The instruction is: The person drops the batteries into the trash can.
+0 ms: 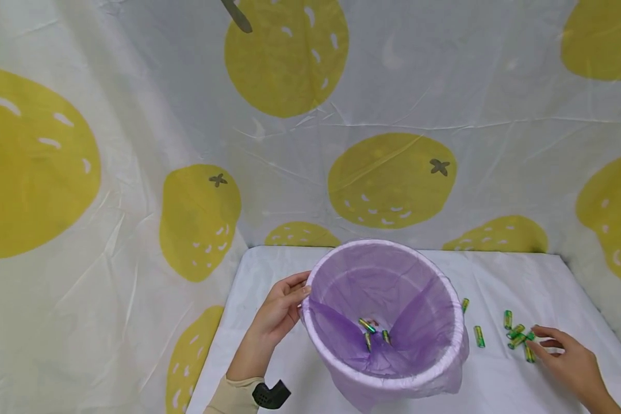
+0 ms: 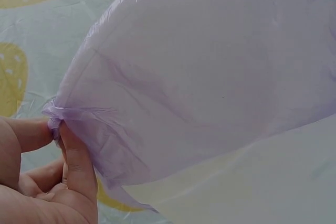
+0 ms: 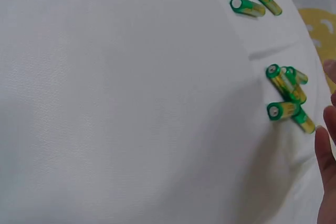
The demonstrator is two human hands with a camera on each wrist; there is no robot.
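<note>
A trash bin (image 1: 447, 345) lined with a thin purple trash bag (image 1: 336, 328) stands tilted in the head view. My left hand (image 1: 279, 307) grips its left rim; the left wrist view shows thumb and forefinger (image 2: 79, 166) pinching the bag's bunched edge there. Inside the bin lie several green-and-yellow batteries (image 1: 367, 325). To the right, more batteries (image 1: 516, 331) form a small loose pile on the table. My right hand (image 1: 569, 356) is beside that pile, fingers loosely bent and reaching toward it, with nothing in its grasp. The right wrist view shows fingertips (image 3: 321, 135) close to the heaped batteries (image 3: 286, 85).
Single batteries (image 1: 479, 336) lie between the bin and the pile. A white cloth covers the table (image 1: 502, 276). Curtains with yellow fruit prints (image 1: 393, 181) rise behind it and at both sides. A black device (image 1: 271, 395) sits at my left wrist.
</note>
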